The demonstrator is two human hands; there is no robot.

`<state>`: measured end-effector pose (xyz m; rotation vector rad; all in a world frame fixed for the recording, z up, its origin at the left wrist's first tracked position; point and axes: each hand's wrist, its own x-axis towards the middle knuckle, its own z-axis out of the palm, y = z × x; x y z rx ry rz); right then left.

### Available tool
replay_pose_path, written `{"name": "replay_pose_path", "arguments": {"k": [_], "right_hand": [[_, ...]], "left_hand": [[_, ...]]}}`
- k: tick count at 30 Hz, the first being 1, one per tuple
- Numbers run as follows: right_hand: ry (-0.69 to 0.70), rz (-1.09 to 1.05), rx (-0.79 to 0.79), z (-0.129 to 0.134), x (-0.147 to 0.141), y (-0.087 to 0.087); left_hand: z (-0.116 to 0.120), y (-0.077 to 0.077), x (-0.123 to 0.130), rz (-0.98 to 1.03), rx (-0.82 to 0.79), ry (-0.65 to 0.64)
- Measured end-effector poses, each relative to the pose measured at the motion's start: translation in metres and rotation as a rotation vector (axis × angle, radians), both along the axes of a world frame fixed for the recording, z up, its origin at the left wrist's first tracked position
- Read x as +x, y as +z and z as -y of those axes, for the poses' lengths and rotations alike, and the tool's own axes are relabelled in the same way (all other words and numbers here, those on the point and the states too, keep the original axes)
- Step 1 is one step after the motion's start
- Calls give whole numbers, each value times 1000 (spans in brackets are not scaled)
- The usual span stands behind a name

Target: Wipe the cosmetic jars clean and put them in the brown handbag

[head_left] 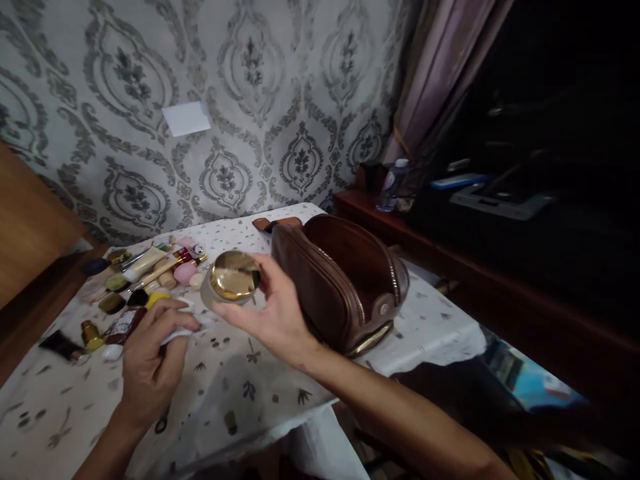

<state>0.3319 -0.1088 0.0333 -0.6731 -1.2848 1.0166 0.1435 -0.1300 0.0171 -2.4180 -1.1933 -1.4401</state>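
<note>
My right hand [275,310] is closed around a cosmetic jar [234,277] with a shiny gold lid and a frosted body, lifted above the table and tilted toward me. In my left hand [153,360] a white wipe [176,330] is pinched between thumb and fingers, just left of the jar. An unzipped brown leather toiletry bag [325,287] stands to the right of my right hand, and its inside is dark. Behind my left hand lie several cosmetics, among them a pink makeup sponge [185,273], a cream tube [145,263] and a dark red bottle [125,327].
A white patterned cloth [220,400] covers the table. A black tube [61,345] and a gold cap [91,335] lie at the left. Beyond the bag, a clear bottle [393,187] stands on a dark red wooden surface [360,203]. Patterned wallpaper [250,113] rises behind.
</note>
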Motion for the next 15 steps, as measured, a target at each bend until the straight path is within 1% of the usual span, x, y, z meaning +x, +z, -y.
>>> {"name": "replay_pose_path", "arguments": {"k": [2, 3, 4, 5, 7, 9, 10, 12, 15], "right_hand": [[-99, -47, 93, 9, 34, 30], [-142, -57, 144, 9, 52, 40], [-190, -52, 170, 5, 69, 47], [-248, -45, 171, -1, 85, 50], [-322, 9, 140, -19, 114, 46], [-368, 98, 72, -37, 136, 34], [-385, 137, 40, -45, 144, 27], [-401, 232, -7, -54, 157, 15], [-416, 437, -15, -58, 168, 5]], "left_hand": [[-7, 9, 20, -43, -47, -77], [-11, 14, 32, -74, -61, -119], [-15, 19, 46, -106, -65, -163], [-19, 23, 61, -143, -63, -207], [-28, 32, 91, -223, -52, -288], [-39, 38, 118, -302, -43, -331], [-44, 39, 129, -340, -42, -329], [-52, 37, 145, -414, -39, -285], [-57, 29, 150, -483, -19, -202]]}}
